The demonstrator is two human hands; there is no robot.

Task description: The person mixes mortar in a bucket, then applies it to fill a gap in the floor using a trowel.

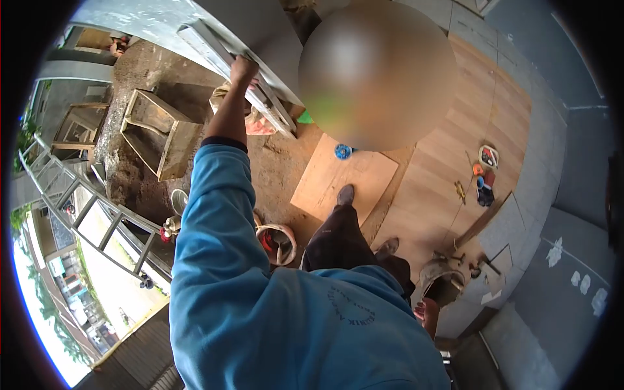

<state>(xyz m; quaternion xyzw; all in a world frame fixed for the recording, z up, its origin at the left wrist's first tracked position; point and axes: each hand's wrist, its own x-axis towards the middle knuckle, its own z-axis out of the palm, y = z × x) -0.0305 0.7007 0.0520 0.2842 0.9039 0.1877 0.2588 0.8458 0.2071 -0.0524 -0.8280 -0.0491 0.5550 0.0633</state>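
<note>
My left arm, in a blue sleeve, reaches far forward. At its end my left hand [244,69] is closed around a long grey bar [272,112], which leans beside a grey wall panel. Part of that grip is hidden behind my knuckles. Low at my right side hangs my right hand [427,312], close to a bucket [444,281]; its fingers show too little to tell whether they are open or closed. One of my shoes rests on a square wooden board [315,184], where a blue round object [342,152] lies near the far edge.
A wooden trough [170,146] and a metal ladder [107,237] are on the left. Near my legs stands a bucket [290,237] with things inside. Small tools [460,190] and a tray [488,156] lie on the wood-look floor [448,140]. A blurred disc covers the upper middle.
</note>
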